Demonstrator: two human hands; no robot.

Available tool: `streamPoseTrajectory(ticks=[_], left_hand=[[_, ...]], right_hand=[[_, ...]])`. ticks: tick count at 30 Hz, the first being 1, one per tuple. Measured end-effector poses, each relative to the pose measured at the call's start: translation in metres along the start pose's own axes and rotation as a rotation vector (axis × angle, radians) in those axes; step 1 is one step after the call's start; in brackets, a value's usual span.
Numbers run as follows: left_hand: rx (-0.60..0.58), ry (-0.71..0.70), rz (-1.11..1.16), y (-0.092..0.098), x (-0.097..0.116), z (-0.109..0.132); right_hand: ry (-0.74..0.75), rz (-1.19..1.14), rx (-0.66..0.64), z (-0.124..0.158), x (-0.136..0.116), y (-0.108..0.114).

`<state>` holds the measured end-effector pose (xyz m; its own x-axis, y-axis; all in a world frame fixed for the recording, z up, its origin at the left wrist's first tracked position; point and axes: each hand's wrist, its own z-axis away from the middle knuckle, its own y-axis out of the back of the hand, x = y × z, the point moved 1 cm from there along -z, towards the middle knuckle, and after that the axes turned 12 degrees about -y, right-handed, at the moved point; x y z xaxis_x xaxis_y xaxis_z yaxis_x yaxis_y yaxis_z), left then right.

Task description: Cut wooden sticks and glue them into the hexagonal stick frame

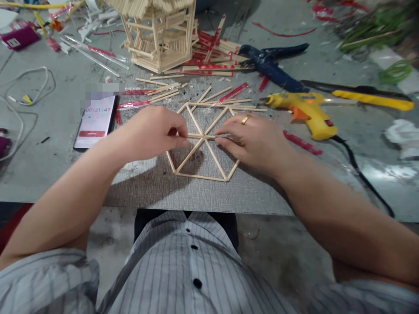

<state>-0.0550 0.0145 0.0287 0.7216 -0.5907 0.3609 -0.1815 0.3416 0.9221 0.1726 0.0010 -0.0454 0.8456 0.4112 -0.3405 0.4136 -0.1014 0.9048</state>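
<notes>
A hexagonal frame of thin wooden sticks (pixel 203 177), with spokes meeting at its centre, lies on the grey table in front of me. My left hand (pixel 157 131) pinches the frame's left spoke, thumb and fingertips close together. On the other side, my right hand (pixel 252 137), with a ring on one finger, has thumb and fingers closed on the right spoke near the centre. The hands cover the left and right corners of the hexagon. Behind the frame lie several loose wooden sticks (pixel 219 93).
A small stick-built house (pixel 160 39) stands at the back. To the right lie a yellow glue gun (pixel 304 109) with a black cord, blue-handled cutters (pixel 278 69) and a yellow utility knife (pixel 373 99). A phone (pixel 94 122) showing a timer lies left, near a white cable (pixel 49 91).
</notes>
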Motion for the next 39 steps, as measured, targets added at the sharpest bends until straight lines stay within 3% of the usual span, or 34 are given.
streamPoseTrajectory(ticks=[3,7,13,21,27,33,39], left_hand=[[-0.096,-0.055,0.023,0.012,-0.008,0.018],[-0.131,-0.195,0.062,0.000,-0.023,0.035],[0.034,-0.428,-0.001,-0.034,-0.046,0.036],[0.148,-0.615,0.003,-0.045,-0.056,0.031],[0.157,-0.605,-0.011,-0.047,-0.057,0.030],[0.145,-0.576,-0.017,-0.047,-0.056,0.030],[0.169,-0.616,-0.007,-0.047,-0.056,0.030]], right_hand=[[0.056,-0.027,-0.051,0.000,-0.012,0.006],[0.167,-0.008,-0.108,-0.002,-0.032,0.010],[0.278,0.032,-0.125,-0.005,-0.049,-0.005],[0.379,-0.033,-0.004,-0.003,-0.045,-0.021],[0.426,-0.063,0.085,-0.002,-0.046,-0.024],[0.388,-0.044,0.009,-0.002,-0.046,-0.024],[0.417,-0.017,0.026,-0.002,-0.048,-0.022]])
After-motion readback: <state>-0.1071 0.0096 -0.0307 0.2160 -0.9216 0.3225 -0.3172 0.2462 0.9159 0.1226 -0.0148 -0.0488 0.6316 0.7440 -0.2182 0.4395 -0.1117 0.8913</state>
